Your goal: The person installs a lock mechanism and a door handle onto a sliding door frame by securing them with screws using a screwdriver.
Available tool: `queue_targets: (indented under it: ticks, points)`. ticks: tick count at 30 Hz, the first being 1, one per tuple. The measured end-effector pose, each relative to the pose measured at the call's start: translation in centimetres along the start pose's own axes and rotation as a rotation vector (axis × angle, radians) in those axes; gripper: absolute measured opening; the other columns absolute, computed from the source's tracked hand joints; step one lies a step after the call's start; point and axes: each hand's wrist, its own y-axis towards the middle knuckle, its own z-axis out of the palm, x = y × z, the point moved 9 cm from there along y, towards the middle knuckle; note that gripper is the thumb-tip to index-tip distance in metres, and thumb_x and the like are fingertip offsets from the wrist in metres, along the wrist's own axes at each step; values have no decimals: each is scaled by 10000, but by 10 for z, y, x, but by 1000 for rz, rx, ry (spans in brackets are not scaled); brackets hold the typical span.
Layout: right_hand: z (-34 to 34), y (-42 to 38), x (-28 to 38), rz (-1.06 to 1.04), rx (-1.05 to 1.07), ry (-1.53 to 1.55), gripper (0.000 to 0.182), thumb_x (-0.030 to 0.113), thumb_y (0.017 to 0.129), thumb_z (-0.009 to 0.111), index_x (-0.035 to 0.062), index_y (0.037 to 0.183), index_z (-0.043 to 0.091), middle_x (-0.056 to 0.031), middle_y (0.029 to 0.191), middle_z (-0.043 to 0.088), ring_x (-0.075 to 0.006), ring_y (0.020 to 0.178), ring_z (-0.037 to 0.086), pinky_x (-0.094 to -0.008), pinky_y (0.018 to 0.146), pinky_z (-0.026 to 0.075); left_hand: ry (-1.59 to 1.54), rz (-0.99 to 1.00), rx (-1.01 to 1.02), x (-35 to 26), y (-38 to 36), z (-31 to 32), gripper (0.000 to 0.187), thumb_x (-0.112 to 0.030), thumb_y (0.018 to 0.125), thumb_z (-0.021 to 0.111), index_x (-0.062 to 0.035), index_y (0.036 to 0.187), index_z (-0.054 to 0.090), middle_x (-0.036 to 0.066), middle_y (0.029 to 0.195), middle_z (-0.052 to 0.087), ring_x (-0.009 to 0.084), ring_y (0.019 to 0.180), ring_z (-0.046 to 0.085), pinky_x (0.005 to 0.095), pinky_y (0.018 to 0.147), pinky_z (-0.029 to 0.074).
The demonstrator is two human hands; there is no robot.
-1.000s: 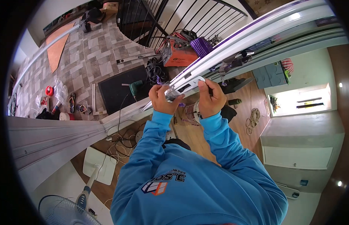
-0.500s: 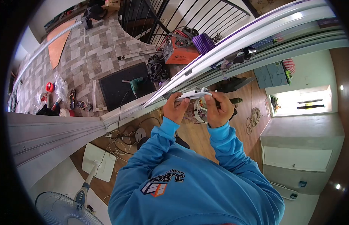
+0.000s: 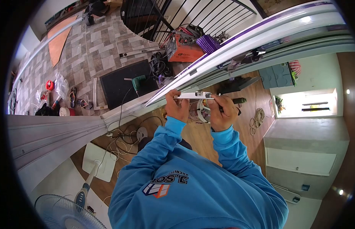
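Observation:
Both hands hold one slim white latch fitting level in front of my chest; a small metallic mechanism shows along its upper side. My left hand pinches its left end between thumb and fingers. At the other end, my right hand grips with thumb and forefinger, the remaining fingers curled in. Just beyond the hands runs a long white door frame profile with purple protective film, slanting up to the right. Below the fitting, a clear bucket with things in it is partly hidden by my hands.
A green drill lies on a black mat, beside coiled black cable and an orange box. Cords tangle on the wooden floor to the left. A standing fan is at lower left.
The white latch fitting has turned in my hands and now lies more level, with its metallic mechanism showing more. Both hands keep hold of its ends.

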Motion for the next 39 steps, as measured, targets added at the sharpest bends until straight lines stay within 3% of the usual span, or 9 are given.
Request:
queue_targets:
  ticks: [8, 11, 14, 17, 19, 22, 25, 39]
  points:
    - [-2, 8, -14, 116, -11, -26, 136, 73, 769, 744, 20, 871, 673, -90, 709, 612, -177, 573, 557, -276, 527, 424, 85, -7, 4, -1, -1, -1, 442, -126, 809, 688, -4, 1158, 445, 139, 1004, 598, 206, 819, 609, 320, 730, 499]
    - [1, 12, -23, 190, -26, 11, 126, 80, 785, 737, 13, 863, 664, -84, 711, 609, -163, 577, 550, -270, 532, 420, -36, -66, -31, 3, 1, 3, 389, -160, 852, 686, 2, 1114, 448, 110, 1016, 585, 176, 875, 600, 287, 781, 492]
    - [11, 14, -31, 228, -25, 55, 116, 85, 799, 727, 10, 856, 659, -77, 715, 611, -152, 586, 547, -265, 536, 417, -100, -108, -186, 33, 2, -7, 416, -205, 837, 720, 20, 1085, 473, 110, 993, 600, 172, 899, 599, 274, 786, 491]
    - [18, 16, -34, 209, -19, 56, 111, 84, 808, 718, 5, 854, 656, -76, 719, 613, -146, 591, 542, -263, 540, 418, -215, -215, -157, 48, 6, -8, 420, -217, 821, 739, 30, 1067, 504, 103, 950, 620, 169, 872, 617, 267, 745, 515]
    - [18, 17, -29, 187, -11, 50, 111, 84, 810, 716, 3, 854, 655, -80, 724, 616, -149, 593, 547, -265, 542, 420, -420, -540, -108, 70, -3, 4, 388, -203, 820, 740, 38, 1052, 544, 96, 904, 631, 161, 802, 636, 265, 686, 543]
    - [17, 19, -25, 171, -3, 51, 112, 84, 812, 713, -1, 854, 653, -88, 737, 625, -156, 604, 561, -270, 551, 428, -592, -588, -78, 69, -7, 11, 354, -175, 832, 725, 40, 1061, 563, 93, 879, 644, 165, 751, 649, 274, 660, 563]
    - [20, 22, -20, 196, 20, 69, 118, 86, 813, 713, -3, 859, 652, -99, 755, 636, -162, 626, 584, -273, 571, 445, -573, -477, -170, 62, -5, 3, 333, -158, 844, 710, 41, 1072, 570, 93, 885, 653, 164, 759, 652, 280, 679, 564]
    - [39, 39, -13, 52, 116, 34, 127, 101, 851, 677, 8, 934, 654, -120, 829, 656, -218, 702, 629, -294, 643, 486, -633, -462, -199, 78, 0, 10, 371, -102, 819, 728, 45, 1061, 489, 120, 913, 641, 188, 811, 647, 330, 728, 578]
